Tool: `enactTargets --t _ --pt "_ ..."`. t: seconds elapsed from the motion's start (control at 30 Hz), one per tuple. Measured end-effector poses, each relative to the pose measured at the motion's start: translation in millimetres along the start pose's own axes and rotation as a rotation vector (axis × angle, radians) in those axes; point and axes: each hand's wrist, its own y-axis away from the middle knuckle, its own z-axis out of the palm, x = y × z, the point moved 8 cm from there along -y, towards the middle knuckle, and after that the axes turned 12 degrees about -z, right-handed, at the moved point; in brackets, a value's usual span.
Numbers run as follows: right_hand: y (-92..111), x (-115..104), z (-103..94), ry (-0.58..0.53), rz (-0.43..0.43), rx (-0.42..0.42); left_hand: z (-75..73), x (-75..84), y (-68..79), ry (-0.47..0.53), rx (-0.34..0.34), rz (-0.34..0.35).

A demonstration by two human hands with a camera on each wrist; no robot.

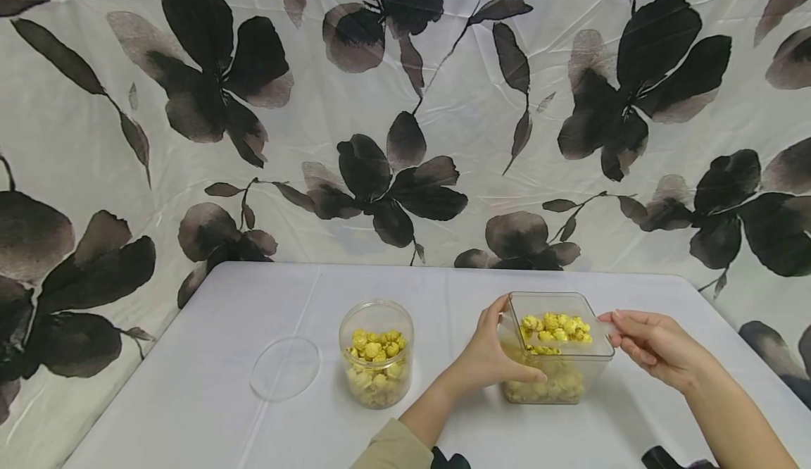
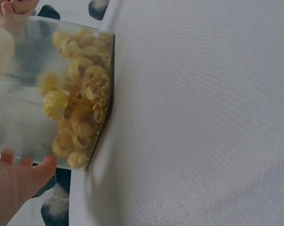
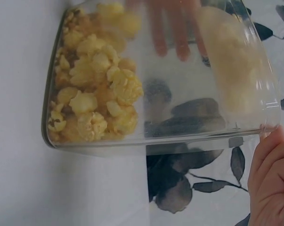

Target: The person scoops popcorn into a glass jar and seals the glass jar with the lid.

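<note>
A clear square container (image 1: 594, 374) holding yellow popcorn (image 1: 551, 386) stands on the white table. My left hand (image 1: 484, 360) grips its left side, thumb along the near wall and fingers around the far side. At the container's right rim, my right hand (image 1: 655, 348) pinches the end of a translucent scoop (image 3: 238, 61). The scoop shows pale through the wall, high inside the container, with popcorn in it. Its grip end is mostly hidden by my fingers. To the left stands a round clear jar (image 1: 407, 339), partly filled with yellow popcorn.
A clear round lid (image 1: 286, 369) lies flat on the table (image 1: 209, 398), left of the jar. Behind the table hangs a white cloth (image 1: 481, 138) with dark flowers. Dark objects (image 1: 662, 457) show at the bottom edge near my arms.
</note>
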Motion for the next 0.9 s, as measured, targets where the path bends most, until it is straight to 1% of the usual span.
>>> enactTargets --t 0.2,0.43,0.6,0.9 --pt "-2.0 0.5 0.7 -0.02 -0.015 -0.012 -0.2 0.1 0.9 0.001 0.001 -0.01" --pt "-2.3 2.1 0.1 -0.044 -0.013 -0.017 0.6 -1.5 1.0 0.006 0.002 -0.011" --pt "-2.4 0.1 -1.1 -0.047 -0.01 -0.005 0.3 -1.9 0.4 0.008 0.005 -0.019" --pt "-2.1 -3.4 -2.9 -0.047 -0.003 0.013 -0.7 0.8 1.4 0.005 0.006 -0.004"
